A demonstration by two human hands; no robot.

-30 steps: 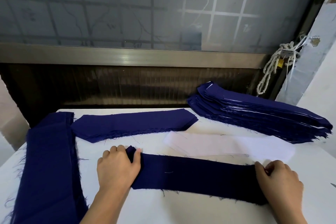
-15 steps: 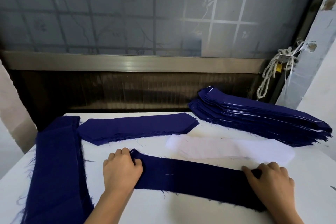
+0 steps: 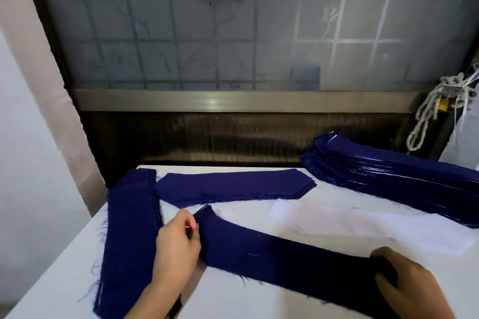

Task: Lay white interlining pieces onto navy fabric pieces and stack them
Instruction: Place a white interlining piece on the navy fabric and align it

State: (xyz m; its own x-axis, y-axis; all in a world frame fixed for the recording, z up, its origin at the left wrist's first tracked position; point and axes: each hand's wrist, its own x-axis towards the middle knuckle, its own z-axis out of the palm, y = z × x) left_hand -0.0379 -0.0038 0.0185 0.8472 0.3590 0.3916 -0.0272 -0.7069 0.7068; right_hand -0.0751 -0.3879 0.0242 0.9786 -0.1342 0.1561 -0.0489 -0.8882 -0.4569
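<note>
A long navy fabric piece point(image 3: 280, 256) lies across the white table point(image 3: 228, 300) in front of me. My left hand point(image 3: 176, 248) pinches its left end, which is lifted slightly off the table. My right hand point(image 3: 407, 277) rests on its right end, fingers curled over the cloth. Just behind it lies a pile of white interlining pieces point(image 3: 344, 225). A tall stack of navy pieces with thin white layers showing point(image 3: 394, 179) sits at the back right.
A second pile of pointed navy pieces point(image 3: 230, 186) lies at the back centre. Another stack of long navy strips point(image 3: 129, 235) runs along the table's left edge. A frosted window and dark sill stand behind the table. A knotted rope point(image 3: 427, 114) hangs at right.
My left hand went from lying flat on the left end of the navy piece to pinching and lifting it. The right hand stays on the right end. My view shifted left.
</note>
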